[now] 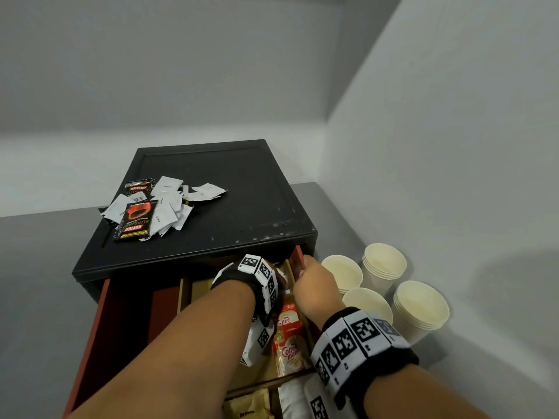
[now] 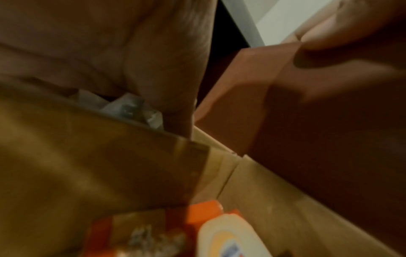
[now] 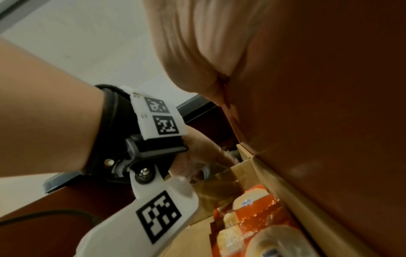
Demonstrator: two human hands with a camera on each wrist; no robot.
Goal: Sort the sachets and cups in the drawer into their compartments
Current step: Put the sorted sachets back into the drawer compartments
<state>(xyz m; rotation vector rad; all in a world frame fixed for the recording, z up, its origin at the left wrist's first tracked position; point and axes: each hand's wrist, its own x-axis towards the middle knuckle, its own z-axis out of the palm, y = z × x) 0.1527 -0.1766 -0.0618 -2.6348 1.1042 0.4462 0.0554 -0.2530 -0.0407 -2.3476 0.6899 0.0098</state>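
Observation:
The red drawer (image 1: 90, 343) stands pulled out of the black cabinet (image 1: 211, 182). My left hand (image 1: 273, 275) reaches into the back right compartment, under the cabinet's edge. In the left wrist view its fingers (image 2: 153, 78) curl behind a wooden divider (image 2: 87, 156) and pinch white sachets (image 2: 131, 107). My right hand (image 1: 314, 285) grips the drawer's right wall (image 1: 298, 258), with the thumb (image 2: 351, 34) over its top edge. Orange Coffee-mate sachets (image 1: 289, 343) lie in the compartment just in front of my left hand.
A pile of white and black Kopiko sachets (image 1: 157, 204) lies on the cabinet top. Several stacks of paper cups (image 1: 384, 267) stand on the grey counter right of the drawer, near the wall. Brown sachets (image 1: 251, 403) and white ones (image 1: 293, 394) fill the front compartments.

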